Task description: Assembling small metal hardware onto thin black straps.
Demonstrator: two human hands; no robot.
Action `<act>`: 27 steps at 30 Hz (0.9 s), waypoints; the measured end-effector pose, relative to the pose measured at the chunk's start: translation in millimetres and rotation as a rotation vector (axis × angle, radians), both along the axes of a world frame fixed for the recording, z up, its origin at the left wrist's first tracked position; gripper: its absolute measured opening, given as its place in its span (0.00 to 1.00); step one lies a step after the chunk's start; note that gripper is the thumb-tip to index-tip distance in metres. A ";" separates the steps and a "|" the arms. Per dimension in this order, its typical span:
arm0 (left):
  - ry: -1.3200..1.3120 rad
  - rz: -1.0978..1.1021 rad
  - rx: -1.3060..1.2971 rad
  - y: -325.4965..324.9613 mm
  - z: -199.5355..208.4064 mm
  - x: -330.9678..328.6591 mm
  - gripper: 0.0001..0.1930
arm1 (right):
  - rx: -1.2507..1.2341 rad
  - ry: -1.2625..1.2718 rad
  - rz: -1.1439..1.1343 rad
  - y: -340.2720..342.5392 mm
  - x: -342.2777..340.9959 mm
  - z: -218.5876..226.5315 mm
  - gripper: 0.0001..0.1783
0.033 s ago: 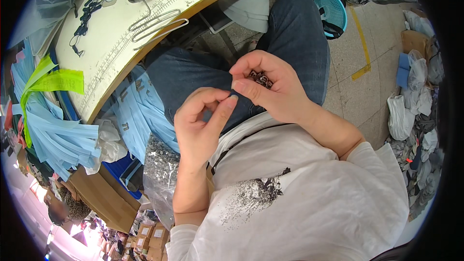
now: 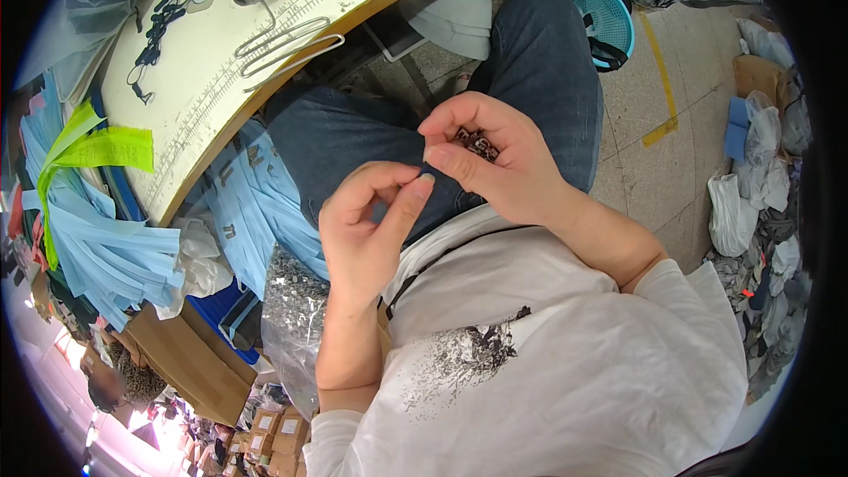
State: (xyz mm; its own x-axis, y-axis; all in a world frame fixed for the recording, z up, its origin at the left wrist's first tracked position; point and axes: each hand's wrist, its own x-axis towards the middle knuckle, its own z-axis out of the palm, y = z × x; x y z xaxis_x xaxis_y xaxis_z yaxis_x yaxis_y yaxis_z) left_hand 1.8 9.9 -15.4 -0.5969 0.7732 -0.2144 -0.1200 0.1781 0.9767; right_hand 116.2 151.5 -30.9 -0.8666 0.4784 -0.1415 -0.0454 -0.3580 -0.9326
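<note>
The right hand (image 2: 521,170) cups small dark bits (image 2: 476,143) – likely so none spill – while the left hand (image 2: 367,221) has a narrow grip, holding what I cannot tell

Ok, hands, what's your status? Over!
Right hand cupping small dark pieces. Left hand pinched, close beside it, contents unclear. Light blue strips lying leftward.

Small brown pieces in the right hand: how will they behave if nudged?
The small brown pieces look hard, given their glossy highlights, so they probably won't flex much. Each is tiny against the right hand, so likely light. They sit jumbled in its cupped palm, so a push may scatter them rather than shift them together.
</note>
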 end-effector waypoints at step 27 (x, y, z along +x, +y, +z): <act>-0.154 -0.017 0.047 0.2 5.6 -4.0 0.09 | 0.101 0.037 0.009 1.6 0.1 1.1 0.09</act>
